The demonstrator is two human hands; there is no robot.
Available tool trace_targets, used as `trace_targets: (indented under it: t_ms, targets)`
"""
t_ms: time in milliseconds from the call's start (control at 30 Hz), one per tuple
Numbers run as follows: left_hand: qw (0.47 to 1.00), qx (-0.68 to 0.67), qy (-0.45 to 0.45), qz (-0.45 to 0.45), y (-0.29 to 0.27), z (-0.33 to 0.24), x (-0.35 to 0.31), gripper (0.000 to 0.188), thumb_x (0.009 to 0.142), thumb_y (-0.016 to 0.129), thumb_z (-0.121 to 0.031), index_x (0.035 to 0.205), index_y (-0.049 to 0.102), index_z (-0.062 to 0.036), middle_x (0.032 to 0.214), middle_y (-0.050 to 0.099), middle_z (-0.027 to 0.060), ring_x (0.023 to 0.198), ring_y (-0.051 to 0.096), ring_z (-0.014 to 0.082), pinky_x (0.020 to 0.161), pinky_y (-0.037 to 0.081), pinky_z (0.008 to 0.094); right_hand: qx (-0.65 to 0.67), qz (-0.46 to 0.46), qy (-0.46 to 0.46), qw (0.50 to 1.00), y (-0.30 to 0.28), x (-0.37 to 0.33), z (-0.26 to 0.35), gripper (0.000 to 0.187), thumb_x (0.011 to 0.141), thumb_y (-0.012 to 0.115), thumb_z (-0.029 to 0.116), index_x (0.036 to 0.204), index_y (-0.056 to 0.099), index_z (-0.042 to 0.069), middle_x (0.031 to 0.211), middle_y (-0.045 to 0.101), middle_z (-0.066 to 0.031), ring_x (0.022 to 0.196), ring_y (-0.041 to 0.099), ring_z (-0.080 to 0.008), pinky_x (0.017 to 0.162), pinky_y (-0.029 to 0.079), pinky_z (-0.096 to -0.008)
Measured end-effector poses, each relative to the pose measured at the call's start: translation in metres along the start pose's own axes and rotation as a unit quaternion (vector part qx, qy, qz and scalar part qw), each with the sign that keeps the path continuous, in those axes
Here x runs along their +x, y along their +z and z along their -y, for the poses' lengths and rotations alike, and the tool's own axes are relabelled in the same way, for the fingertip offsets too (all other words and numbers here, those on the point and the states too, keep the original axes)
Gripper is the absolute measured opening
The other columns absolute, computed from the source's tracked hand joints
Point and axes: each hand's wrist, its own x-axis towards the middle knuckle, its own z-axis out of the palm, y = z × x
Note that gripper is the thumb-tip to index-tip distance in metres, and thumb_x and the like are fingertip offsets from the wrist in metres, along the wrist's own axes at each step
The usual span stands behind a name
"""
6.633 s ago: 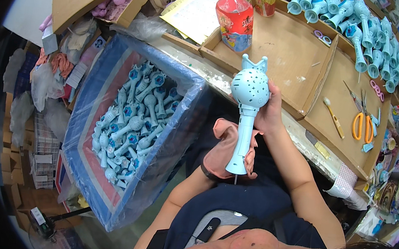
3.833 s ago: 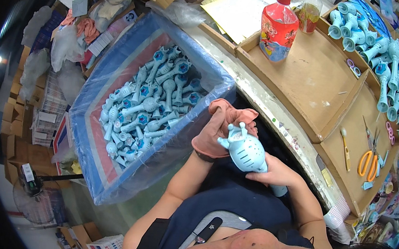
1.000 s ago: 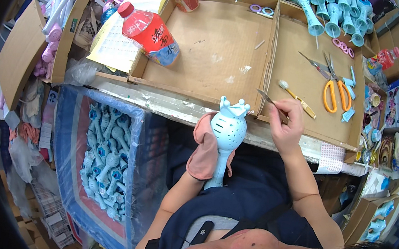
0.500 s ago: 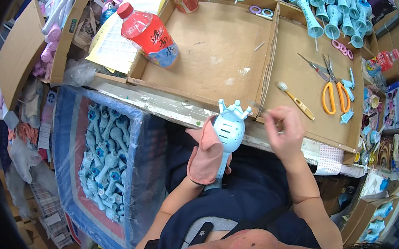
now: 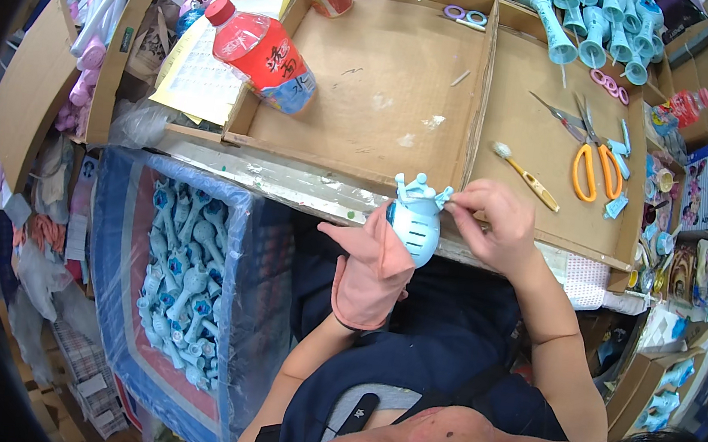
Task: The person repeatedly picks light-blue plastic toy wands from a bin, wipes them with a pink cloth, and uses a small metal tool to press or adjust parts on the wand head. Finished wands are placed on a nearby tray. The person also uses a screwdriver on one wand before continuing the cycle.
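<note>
My left hand, covered by a pink cloth, is closed around a light blue plastic toy wand. The wand has a rounded, slotted head topped by a small crown; its handle is hidden behind the cloth and hand. My right hand is closed in a pinch at the crown's right-hand point, thumb and forefinger together there. Whether some small piece sits between those fingertips is too small to tell. Both hands are over my lap, at the table's front edge.
On the cardboard trays lie orange-handled scissors, a toothbrush and blue scraps. A red-labelled bottle stands at left. Several blue toy parts crowd the far right. A plastic-lined bin at left holds many more.
My right hand has moved left and closed its fingertips on the crown. My left hand has tilted the toy wand, its crown shifting slightly right, and the handle is now hidden.
</note>
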Motion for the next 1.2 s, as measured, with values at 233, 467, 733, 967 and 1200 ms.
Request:
trace_targets:
  t_ms: [233,467,733,967,1200]
  targets:
    - [0.998,-0.067,0.008,-0.004,-0.021,0.017,0.0,0.085,0.093,0.022,-0.071,0.142,0.04,-0.0031,0.122,0.057,0.0188,0.101,0.059,0.0317,0.087,0.049,0.0414,-0.053,0.004,-0.092,0.994,-0.001,0.0,-0.002,0.022,0.07,0.078,-0.002,0.085,0.064,0.005,0.078,0.065,-0.0083,0.062,0.064,-0.0218,0.053,0.051,-0.0309]
    - [0.945,0.255,0.2,-0.041,-0.017,-0.013,0.064,0.1,0.089,0.022,-0.076,0.136,0.045,0.0096,0.128,0.056,0.0142,0.116,0.054,0.0214,0.105,0.039,0.0314,-0.049,-0.045,-0.052,0.996,-0.001,0.003,-0.007,0.021,0.07,0.079,0.001,0.085,0.065,0.006,0.079,0.066,-0.0082,0.062,0.064,-0.0222,0.051,0.049,-0.031]
    - [0.993,-0.112,0.035,0.001,-0.002,0.009,0.007,0.081,0.096,0.019,-0.068,0.14,0.042,-0.0039,0.124,0.057,0.018,0.112,0.056,0.0319,0.096,0.047,0.0419,-0.051,-0.035,-0.033,0.998,-0.003,0.006,-0.002,0.022,0.069,0.08,0.001,0.085,0.064,0.005,0.077,0.065,-0.0081,0.062,0.064,-0.0216,0.051,0.05,-0.0308]
    - [0.981,0.065,0.174,-0.051,0.01,-0.012,0.058,0.085,0.097,0.018,-0.066,0.137,0.042,0.0044,0.129,0.055,0.0165,0.121,0.052,0.0269,0.108,0.037,0.0356,-0.054,-0.02,-0.053,0.997,-0.006,0.006,0.001,0.02,0.071,0.079,0.001,0.083,0.063,0.005,0.077,0.066,-0.0078,0.06,0.064,-0.0209,0.051,0.05,-0.0314]
    - [0.892,0.385,0.22,-0.09,0.047,-0.024,0.03,0.102,0.091,0.009,-0.075,0.137,0.044,0.0098,0.133,0.055,0.0165,0.125,0.05,0.0252,0.113,0.031,0.0344,-0.035,-0.036,0.051,0.997,-0.004,0.009,-0.006,0.015,0.076,0.076,0.0,0.083,0.063,0.002,0.078,0.064,-0.0086,0.058,0.06,-0.0167,0.051,0.048,-0.0272]
